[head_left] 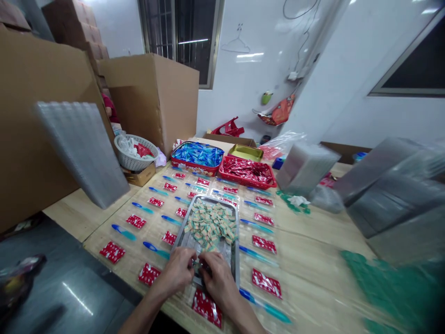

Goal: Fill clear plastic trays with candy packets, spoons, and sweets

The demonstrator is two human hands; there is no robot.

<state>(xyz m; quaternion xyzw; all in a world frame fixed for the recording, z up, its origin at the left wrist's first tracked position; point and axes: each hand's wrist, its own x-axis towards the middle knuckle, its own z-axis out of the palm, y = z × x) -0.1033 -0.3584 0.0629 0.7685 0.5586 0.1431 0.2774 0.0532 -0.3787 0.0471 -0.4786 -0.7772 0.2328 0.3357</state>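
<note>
My left hand [180,268] and my right hand [219,280] are close together over the near end of a metal tray [237,246]. Both have their fingers pinched, and what sits between the fingertips is too small to make out. A heap of small square pale-and-green pieces [210,221] fills the far part of the tray. Around it lie rows of see-through plastic blisters, holding red printed packets [266,282] and blue-and-turquoise plastic pens or brush-like sticks [266,306]. One red packet [206,306] lies just below my hands.
Behind the rows stand a tin of blue wrapped items [198,157] and a red basket of red packets [246,170]. Stacks of plastic blisters stand left [83,153] and right [306,169]. Large cardboard boxes [177,99] and a white basket [135,162] are at the left.
</note>
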